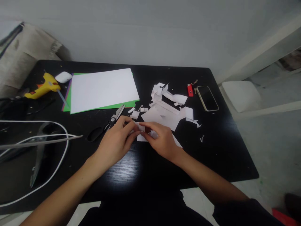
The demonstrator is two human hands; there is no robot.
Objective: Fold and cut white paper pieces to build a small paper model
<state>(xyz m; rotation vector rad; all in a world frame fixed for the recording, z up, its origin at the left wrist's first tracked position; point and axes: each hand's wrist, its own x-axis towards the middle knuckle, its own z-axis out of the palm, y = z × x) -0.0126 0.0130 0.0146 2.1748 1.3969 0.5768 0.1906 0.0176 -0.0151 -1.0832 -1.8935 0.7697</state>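
Note:
My left hand [118, 139] and my right hand [161, 139] meet over the middle of the black table [131, 175]. Both pinch a small piece of white paper [141, 127] between their fingertips. More white paper [142, 138] lies flat under the hands. A heap of white paper scraps [168, 106] sits just behind my right hand. Scissors [110, 122] with black handles lie on the table just beyond my left hand.
A white sheet [103, 88] rests on green and purple sheets at the back left. A yellow glue gun [42, 86] and a white mouse [63, 77] lie at the far left. White cables [47, 138] loop at left. A phone [207, 98] and a red lighter [190, 90] lie at right.

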